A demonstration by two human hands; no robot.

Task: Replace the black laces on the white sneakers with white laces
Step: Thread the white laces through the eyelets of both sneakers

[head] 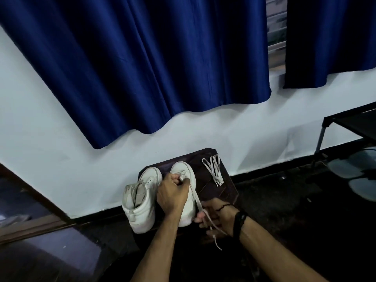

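Now the left hand (173,195) pinches the white lace (196,198) at the right sneaker's (186,192) eyelets; the right hand (218,215) grips its tail, best kept flat and taut.

My small dark wooden stool (221,190) against the wall, two white sneakers (142,204) side by side on it, spare white lace (213,169) bundled at its right

No writing, label, brand mark, number or sign can be read anywhere in this view. The two white leather high-top sneakers (160,192) show plain panels with no legible logo, and the dim light and blur hide any fine print on them.
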